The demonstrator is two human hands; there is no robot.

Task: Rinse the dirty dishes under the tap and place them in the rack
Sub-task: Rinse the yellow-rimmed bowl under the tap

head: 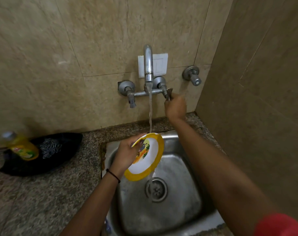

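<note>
Past the red sleeve (281, 225), the right hand (175, 108) pinches the tap knob (168, 95) while the left hand (126, 154) grips the yellow bowl (145, 165) under running water over the sink (187, 167), so rinsing is on, and next it likely needs turning, then a rack, unseen.

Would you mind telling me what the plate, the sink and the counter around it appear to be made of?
The plate looks like glossy melamine or plastic: printed picture, yellow rim. The sink looks like stainless steel: brushed grey sheen. The counter looks like granite: speckled grain, finish unclear.
</note>
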